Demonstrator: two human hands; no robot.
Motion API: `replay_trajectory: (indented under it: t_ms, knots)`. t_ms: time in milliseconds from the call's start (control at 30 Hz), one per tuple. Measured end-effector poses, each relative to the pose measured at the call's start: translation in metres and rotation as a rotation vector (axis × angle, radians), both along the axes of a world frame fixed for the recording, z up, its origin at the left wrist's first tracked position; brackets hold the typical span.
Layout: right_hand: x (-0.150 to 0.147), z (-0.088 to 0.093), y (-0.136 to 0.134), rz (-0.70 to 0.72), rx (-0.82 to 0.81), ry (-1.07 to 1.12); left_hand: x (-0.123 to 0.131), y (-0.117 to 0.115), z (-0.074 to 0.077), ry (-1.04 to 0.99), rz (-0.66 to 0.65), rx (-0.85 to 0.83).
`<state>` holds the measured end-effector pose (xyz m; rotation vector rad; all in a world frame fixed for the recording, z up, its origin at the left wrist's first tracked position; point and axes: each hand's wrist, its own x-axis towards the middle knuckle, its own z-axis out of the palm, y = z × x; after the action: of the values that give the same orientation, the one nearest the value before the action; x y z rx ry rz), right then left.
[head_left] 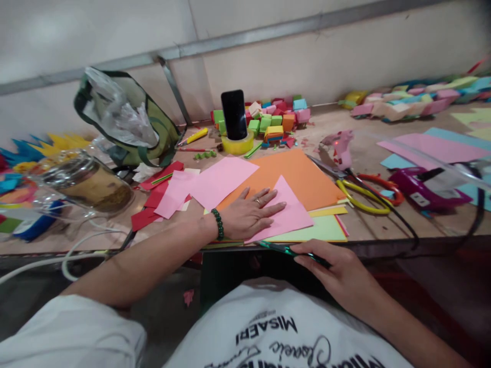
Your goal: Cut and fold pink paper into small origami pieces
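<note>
My left hand (249,214) lies flat with fingers spread, pressing on a pink triangle of folded paper (289,209). In my right hand (330,260) is a slim green utility knife (282,248), its tip at the lower left corner of the pink triangle, by the table's front edge. Beneath the triangle are a large orange sheet (291,166) and a pale green sheet (314,230), stacked with other coloured paper. A larger pink sheet (224,181) and a smaller pink piece (174,194) lie to the left of the orange sheet.
Scissors (360,197), a pink glue gun (341,148) and a purple tape dispenser (425,189) stand to the right. A phone (233,115) leans in a yellow tape roll (240,144). A jar (90,181), a green bag (130,122) and a white cable (72,255) are left.
</note>
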<state>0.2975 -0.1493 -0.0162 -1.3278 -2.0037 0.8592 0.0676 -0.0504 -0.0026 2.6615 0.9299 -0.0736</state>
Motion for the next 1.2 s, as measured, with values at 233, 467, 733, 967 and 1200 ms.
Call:
replay_trajectory:
  t_ms: [233,467,733,967,1200]
  knots:
    - [-0.007,-0.001,0.001,0.040,-0.004,0.023,0.000,0.001,-0.002,0.000,-0.001,0.012]
    - [-0.006,0.000,-0.001,0.076,-0.029,0.018,0.001,0.001,0.001,0.028,-0.010,0.015]
    - [0.021,0.025,-0.004,0.145,-0.021,-0.010,-0.003,-0.004,0.001,-0.059,0.048,0.061]
    - [0.081,0.006,0.061,-0.462,0.531,-0.273,0.001,-0.015,0.003,-0.168,0.395,0.135]
    - [0.073,-0.021,0.083,-0.292,0.782,-0.432,0.014,-0.021,0.007,-0.257,0.686,-0.114]
